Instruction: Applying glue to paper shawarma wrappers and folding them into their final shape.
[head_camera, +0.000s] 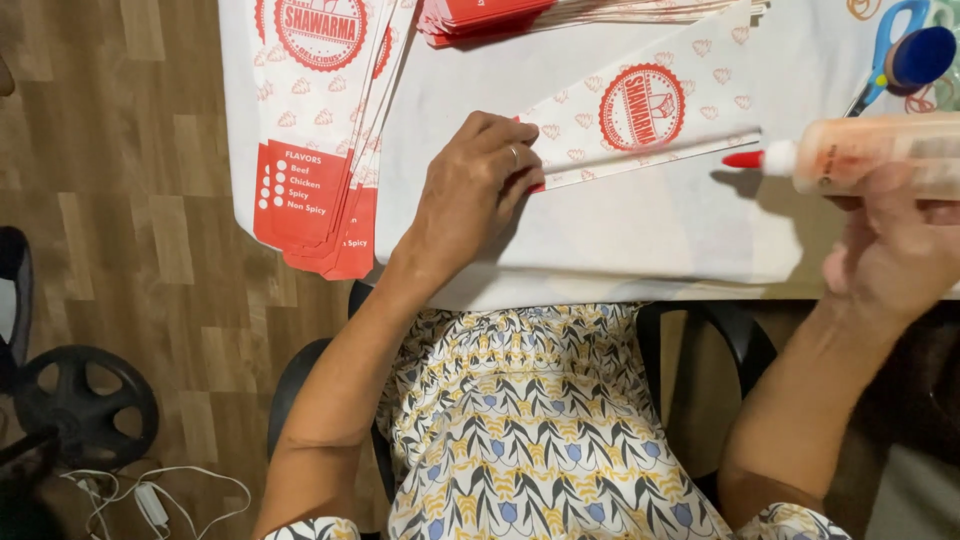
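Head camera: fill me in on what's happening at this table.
A seated person presses the left hand flat on one end of a printed paper sleeve lying on the white table. The right hand holds a glue bottle sideways, its red tip beside the sleeve's lower edge. A stack of similar sleeves hangs over the table's left edge; blue scissors lie at the far right.

dress: white, yellow and blue-grey leaf print | sleeves: short | left hand (470, 190): ring
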